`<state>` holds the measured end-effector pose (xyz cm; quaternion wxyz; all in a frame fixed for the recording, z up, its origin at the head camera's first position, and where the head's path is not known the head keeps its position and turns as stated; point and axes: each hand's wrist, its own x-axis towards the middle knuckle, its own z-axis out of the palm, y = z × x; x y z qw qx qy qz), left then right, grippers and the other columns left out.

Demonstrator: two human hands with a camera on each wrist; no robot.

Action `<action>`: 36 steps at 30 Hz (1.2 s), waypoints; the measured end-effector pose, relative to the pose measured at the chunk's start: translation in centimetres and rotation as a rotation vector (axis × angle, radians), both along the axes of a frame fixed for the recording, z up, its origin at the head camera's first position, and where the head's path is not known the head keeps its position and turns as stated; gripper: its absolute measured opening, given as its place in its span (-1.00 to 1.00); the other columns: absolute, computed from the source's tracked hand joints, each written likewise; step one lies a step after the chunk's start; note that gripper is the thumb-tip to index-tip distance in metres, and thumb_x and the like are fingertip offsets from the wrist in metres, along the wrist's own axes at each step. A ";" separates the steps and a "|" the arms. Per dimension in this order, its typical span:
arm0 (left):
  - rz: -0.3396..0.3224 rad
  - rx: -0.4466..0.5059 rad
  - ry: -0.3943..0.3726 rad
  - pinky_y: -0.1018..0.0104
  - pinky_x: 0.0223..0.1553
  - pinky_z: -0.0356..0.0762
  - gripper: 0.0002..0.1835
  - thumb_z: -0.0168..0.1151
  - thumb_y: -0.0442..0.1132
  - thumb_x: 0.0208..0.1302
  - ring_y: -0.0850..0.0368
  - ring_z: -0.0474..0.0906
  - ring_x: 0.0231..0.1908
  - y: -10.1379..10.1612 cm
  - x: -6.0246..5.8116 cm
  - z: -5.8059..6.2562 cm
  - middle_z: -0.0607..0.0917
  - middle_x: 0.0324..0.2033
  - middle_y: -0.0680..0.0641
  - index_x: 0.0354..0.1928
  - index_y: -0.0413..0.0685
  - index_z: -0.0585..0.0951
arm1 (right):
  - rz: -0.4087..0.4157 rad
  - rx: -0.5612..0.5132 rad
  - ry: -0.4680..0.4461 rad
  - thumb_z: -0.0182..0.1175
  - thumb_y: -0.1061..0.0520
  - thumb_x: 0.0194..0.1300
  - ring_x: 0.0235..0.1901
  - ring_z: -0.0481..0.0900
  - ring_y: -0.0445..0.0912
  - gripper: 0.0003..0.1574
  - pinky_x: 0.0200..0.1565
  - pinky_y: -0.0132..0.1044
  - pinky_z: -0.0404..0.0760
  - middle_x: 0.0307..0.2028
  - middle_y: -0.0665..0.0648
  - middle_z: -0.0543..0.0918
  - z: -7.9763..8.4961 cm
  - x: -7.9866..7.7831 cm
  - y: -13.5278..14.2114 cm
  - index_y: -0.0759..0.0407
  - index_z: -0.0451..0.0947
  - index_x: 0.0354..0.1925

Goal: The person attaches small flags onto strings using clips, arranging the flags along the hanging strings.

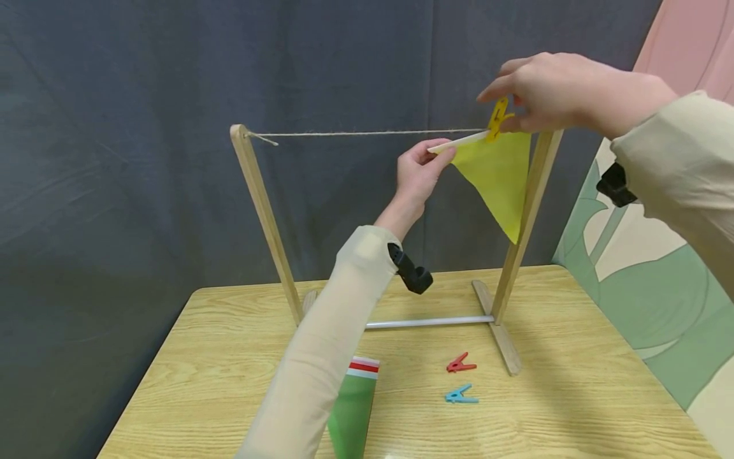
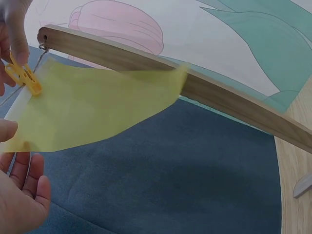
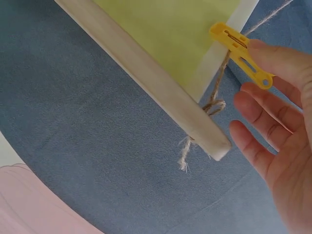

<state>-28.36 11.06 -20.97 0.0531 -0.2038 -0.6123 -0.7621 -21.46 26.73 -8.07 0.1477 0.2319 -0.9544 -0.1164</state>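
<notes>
A yellow triangular pennant [image 1: 497,175] with a white top band hangs point down at the right end of the string [image 1: 344,134]. My left hand [image 1: 421,167] pinches the band's left corner between thumb and fingers. On the band and string, near the right post, sits a yellow clothespin [image 3: 239,43]. My right hand [image 1: 559,89] holds this clothespin, its thumb [image 3: 273,56] against one handle and other fingers spread loosely below. Seen from the left wrist, the pennant [image 2: 97,105] stretches across in front of the wooden post [image 2: 122,58].
A wooden frame with a left post [image 1: 266,223], right post [image 1: 530,217] and white lower bar [image 1: 430,322] stands on the table [image 1: 573,395]. A red clothespin [image 1: 460,363] and a blue clothespin [image 1: 461,395] lie in front. Stacked pennants [image 1: 354,408], green uppermost, lie beside my left sleeve.
</notes>
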 end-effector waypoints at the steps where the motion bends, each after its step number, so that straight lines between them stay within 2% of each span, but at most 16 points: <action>1: 0.003 -0.005 -0.001 0.55 -0.39 0.45 -0.81 0.28 -0.39 0.17 0.25 0.49 -0.44 0.0 0.0 0.0 0.63 -0.45 -0.03 -0.16 -0.30 0.64 | 0.002 -0.001 0.002 0.35 0.27 0.08 -0.27 0.44 0.19 -0.40 -0.22 0.11 0.52 -0.09 0.38 0.46 -0.1 0.0 0.0 0.39 0.45 0.10; 4: 0.011 -0.023 0.001 0.55 -0.38 0.45 -0.81 0.28 -0.39 0.17 0.29 0.49 -0.45 -0.1 -0.1 -0.1 0.65 -0.42 -0.07 -0.16 -0.29 0.65 | 0.009 -0.012 0.010 0.36 0.29 0.06 -0.24 0.46 0.23 -0.42 -0.17 0.16 0.52 -0.09 0.39 0.47 -0.2 0.2 0.1 0.40 0.46 0.07; 12: 0.024 -0.025 0.013 0.51 -0.33 0.47 -0.82 0.27 -0.34 0.20 0.22 0.49 -0.42 0.0 -0.2 -0.1 0.68 -0.38 -0.13 -0.22 -0.35 0.64 | 0.049 -0.103 0.040 0.34 0.37 0.06 -0.27 0.50 0.25 -0.57 -0.13 0.16 0.53 -0.18 0.43 0.52 -0.3 0.3 0.4 0.49 0.50 -0.08; 19: 0.030 -0.010 0.020 0.52 -0.42 0.40 -0.82 0.26 -0.33 0.21 0.28 0.40 -0.50 -0.1 -0.1 0.2 0.59 -0.51 0.02 -0.23 -0.34 0.65 | 0.115 -0.126 0.061 0.32 0.39 0.06 -0.38 0.49 0.17 -0.68 -0.23 0.12 0.58 -0.28 0.41 0.56 -0.4 0.0 0.6 0.50 0.54 -0.17; 23: 0.030 -0.023 0.030 0.48 -0.42 0.42 -0.84 0.26 -0.32 0.22 0.33 0.39 -0.52 -0.1 0.1 0.4 0.57 -0.54 0.06 -0.26 -0.33 0.65 | 0.139 -0.133 0.057 0.32 0.40 0.06 -0.39 0.49 0.17 -0.72 -0.24 0.11 0.59 -0.26 0.43 0.57 -0.5 -0.1 0.6 0.50 0.56 -0.20; 30: 0.033 -0.013 0.039 0.52 -0.46 0.38 -0.84 0.25 -0.33 0.22 0.32 0.38 -0.54 0.0 0.2 0.5 0.55 -0.57 0.07 -0.27 -0.35 0.64 | 0.129 -0.136 0.050 0.32 0.41 0.05 -0.40 0.48 0.15 -0.70 -0.25 0.09 0.59 -0.28 0.42 0.56 -0.4 -0.2 0.5 0.52 0.56 -0.19; 36: 0.039 -0.018 0.024 0.53 -0.47 0.38 -0.84 0.25 -0.33 0.22 0.33 0.37 -0.55 0.2 0.1 0.5 0.56 -0.56 0.06 -0.27 -0.35 0.64 | 0.106 -0.155 0.038 0.31 0.40 0.06 -0.39 0.49 0.14 -0.59 -0.25 0.08 0.59 -0.28 0.41 0.55 -0.4 -0.2 0.6 0.58 0.52 -0.09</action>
